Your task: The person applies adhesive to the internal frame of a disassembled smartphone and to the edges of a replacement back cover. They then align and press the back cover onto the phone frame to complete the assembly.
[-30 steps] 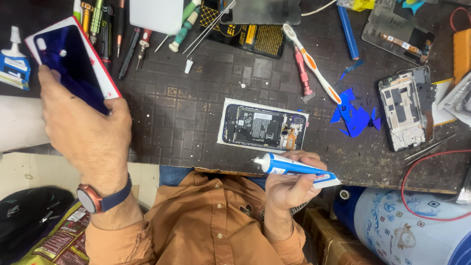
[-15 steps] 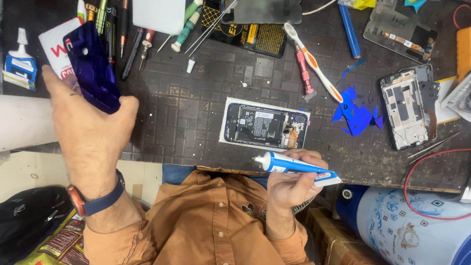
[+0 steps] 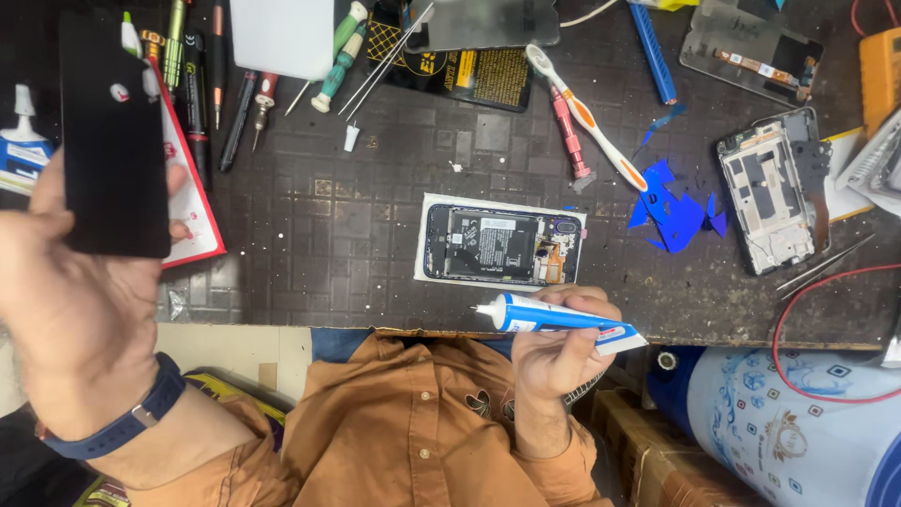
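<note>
My left hand (image 3: 75,310), with a blue wristband, holds up a phone back cover (image 3: 113,141) whose dark inner side faces me, over the left part of the dark work mat (image 3: 310,244). My right hand (image 3: 558,352) grips a blue-and-white glue tube (image 3: 554,317) with its nozzle pointing left, at the table's front edge. Just beyond the tube an opened phone (image 3: 497,244) with bare circuitry lies on a white sheet (image 3: 424,272). The tube does not touch the phone.
A red-and-white card (image 3: 192,216) lies behind the cover. Screwdrivers (image 3: 221,84), tweezers (image 3: 385,61), a toothbrush (image 3: 587,117), blue film scraps (image 3: 671,207) and a second phone frame (image 3: 765,202) are spread over the mat. A red wire (image 3: 826,310) loops at right.
My left hand has turned the back cover from its glossy blue side to its dark inner side and brought it closer. My right hand and the tube have stayed put.
</note>
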